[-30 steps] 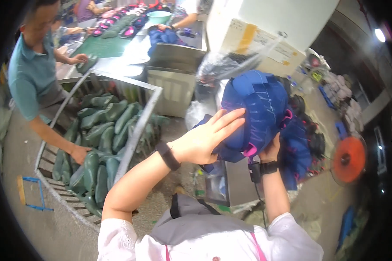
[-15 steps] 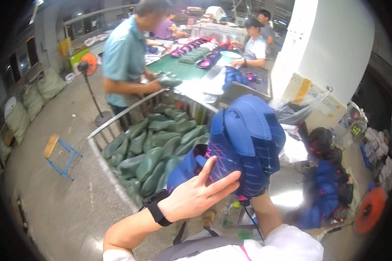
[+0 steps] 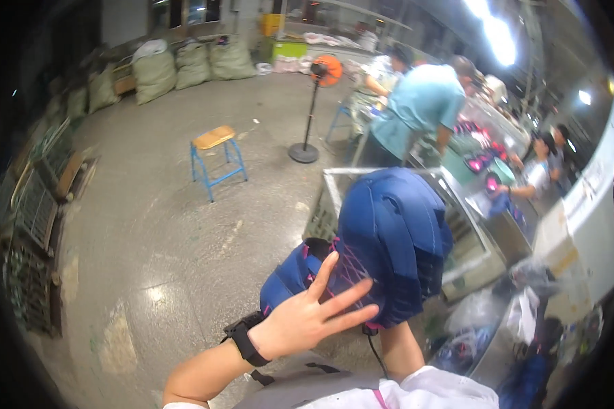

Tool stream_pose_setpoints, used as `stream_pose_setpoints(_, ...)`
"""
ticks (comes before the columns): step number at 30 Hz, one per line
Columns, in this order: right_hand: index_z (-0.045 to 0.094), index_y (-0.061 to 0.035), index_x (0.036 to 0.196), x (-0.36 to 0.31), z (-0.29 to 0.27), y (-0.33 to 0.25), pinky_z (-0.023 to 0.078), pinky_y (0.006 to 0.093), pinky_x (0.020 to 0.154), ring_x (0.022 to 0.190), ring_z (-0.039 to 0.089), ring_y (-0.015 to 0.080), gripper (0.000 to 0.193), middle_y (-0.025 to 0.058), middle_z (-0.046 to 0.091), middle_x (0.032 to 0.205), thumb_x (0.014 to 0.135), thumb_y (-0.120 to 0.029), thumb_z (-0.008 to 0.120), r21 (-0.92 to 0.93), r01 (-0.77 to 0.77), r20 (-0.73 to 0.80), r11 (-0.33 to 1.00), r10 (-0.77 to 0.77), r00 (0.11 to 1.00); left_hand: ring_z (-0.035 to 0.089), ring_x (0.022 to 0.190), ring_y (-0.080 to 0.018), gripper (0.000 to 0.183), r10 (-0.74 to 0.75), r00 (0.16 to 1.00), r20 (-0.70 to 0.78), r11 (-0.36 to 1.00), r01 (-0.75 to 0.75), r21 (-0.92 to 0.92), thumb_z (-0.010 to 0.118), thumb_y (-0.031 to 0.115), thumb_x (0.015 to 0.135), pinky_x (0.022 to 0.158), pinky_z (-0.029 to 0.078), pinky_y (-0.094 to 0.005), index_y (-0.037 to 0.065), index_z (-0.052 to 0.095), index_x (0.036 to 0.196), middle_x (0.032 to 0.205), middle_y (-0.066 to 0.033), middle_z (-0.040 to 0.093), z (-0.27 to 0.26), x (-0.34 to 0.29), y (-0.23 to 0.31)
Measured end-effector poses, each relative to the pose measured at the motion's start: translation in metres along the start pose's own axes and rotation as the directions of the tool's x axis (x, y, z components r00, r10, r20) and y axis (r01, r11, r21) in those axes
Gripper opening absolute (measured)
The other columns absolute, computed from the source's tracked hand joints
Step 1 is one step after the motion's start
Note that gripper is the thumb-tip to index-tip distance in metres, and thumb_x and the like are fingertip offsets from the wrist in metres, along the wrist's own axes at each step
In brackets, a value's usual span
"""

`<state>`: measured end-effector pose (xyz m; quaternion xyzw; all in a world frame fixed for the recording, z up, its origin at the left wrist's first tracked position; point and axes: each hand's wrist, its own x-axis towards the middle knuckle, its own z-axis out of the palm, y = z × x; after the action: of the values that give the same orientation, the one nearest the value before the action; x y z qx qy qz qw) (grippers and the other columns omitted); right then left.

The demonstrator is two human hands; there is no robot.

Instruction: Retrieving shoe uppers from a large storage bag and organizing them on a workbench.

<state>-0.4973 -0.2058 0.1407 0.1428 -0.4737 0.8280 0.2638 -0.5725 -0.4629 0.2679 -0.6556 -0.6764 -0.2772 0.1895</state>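
Observation:
In front of my body is a bulky bundle of blue shoe uppers [image 3: 392, 235], with stitched seams and pink crossed lacing. My left hand [image 3: 314, 317], with a black band at its wrist, clasps the near side, its fingers spread across the lacing. Another blue upper [image 3: 286, 279] of the bundle sticks out past this hand on the left. From below, my right forearm [image 3: 401, 344] runs up behind the bundle and bears it. The right hand itself is hidden by the uppers. A dark cord [image 3: 375, 351] hangs beneath.
A pale metal frame bin [image 3: 467, 273] stands just beyond the bundle. Left of it are a blue-legged stool [image 3: 215, 140] and an orange fan [image 3: 326, 71]. Full sacks [image 3: 155, 75] line the far wall. A person in a blue-green shirt [image 3: 423, 109] bends by the worktable.
My view has swung left, so the stool, fan and sacks sit further right. The bin with green shoe-shaped forms is mostly hidden behind the bundle. Both arms keep their hold.

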Motion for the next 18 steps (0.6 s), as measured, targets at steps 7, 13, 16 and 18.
stream_pose_setpoints(7,0.032,-0.0007,0.133,0.071,-0.006,0.111,0.031,0.0453,0.103,0.122,0.04,0.0321,0.064,0.0173,0.04,0.133,0.091,-0.048,0.036,0.047,-0.057,0.071,0.997,0.054,0.996,0.03,0.119,-0.0543,0.056,-0.074,0.996,0.04,0.993,0.07,0.09,0.057,0.013,0.074,0.101,0.037,-0.0485,0.034,0.047,0.125,0.133,0.0055,0.039,-0.031,-0.029,-0.114)
stream_pose_setpoints(13,0.033,-0.0007,0.133,0.221,-0.013,0.201,0.031,0.0452,0.103,0.121,0.04,0.0318,0.063,0.0171,0.04,0.133,0.091,-0.048,0.037,0.085,-0.001,0.018,0.996,-0.001,1.0,0.031,0.119,-0.0533,0.058,-0.058,0.998,0.038,0.995,0.055,0.081,0.061,0.009,0.07,0.076,0.056,-0.0363,0.034,0.05,0.121,0.134,0.0061,0.04,-0.02,-0.005,-0.281)
stream_pose_setpoints(16,0.033,-0.0007,0.133,0.299,-0.015,0.23,0.031,0.0451,0.103,0.121,0.04,0.0317,0.063,0.017,0.04,0.133,0.091,-0.047,0.037,0.065,0.045,-0.055,0.997,-0.041,0.998,0.031,0.12,-0.0531,0.061,-0.033,0.995,0.094,0.997,0.039,-0.065,0.061,0.005,0.069,0.074,0.056,-0.0361,0.033,0.05,0.122,0.134,0.0036,0.04,-0.019,0.015,-0.367)
stream_pose_setpoints(18,0.033,-0.0007,0.133,0.363,-0.004,0.236,0.031,0.045,0.103,0.121,0.04,0.0316,0.063,0.0169,0.04,0.133,0.091,-0.047,0.037,0.042,0.027,-0.109,0.999,-0.022,0.994,0.033,0.121,-0.0501,0.072,-0.01,0.997,0.082,0.987,0.023,-0.158,0.061,-0.002,0.061,0.083,0.052,-0.0423,0.027,0.047,0.125,0.135,-0.0056,0.038,-0.018,0.032,-0.416)
